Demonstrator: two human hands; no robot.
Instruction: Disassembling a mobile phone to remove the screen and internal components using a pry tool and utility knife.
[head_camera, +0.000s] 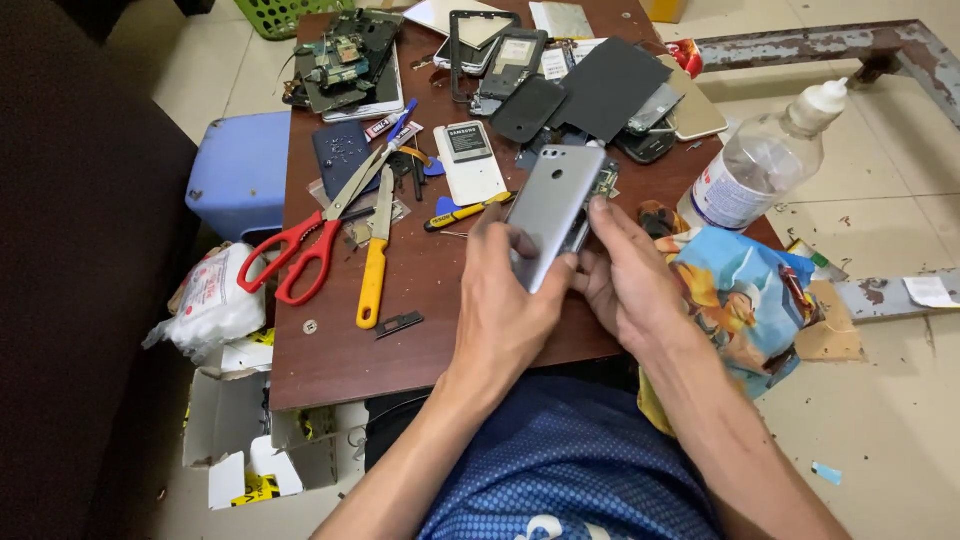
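A grey phone back cover (556, 205) with a camera cutout near its top is held tilted above the brown table (330, 350). My left hand (505, 300) grips its lower edge, thumb and fingers curled over the cover. My right hand (625, 275) holds the right side from beneath, thumb pressed along the cover's edge. A bit of circuit board shows behind the cover's upper right corner. Both hands hover over the table's near right part.
Red-handled scissors (310, 240), a yellow-handled blade (374, 268), a yellow screwdriver (462, 212), a phone battery (468, 142) and several phone parts lie on the table. A clear plastic bottle (760, 165) and colourful bag (745, 290) sit right. A blue stool (240, 172) stands left.
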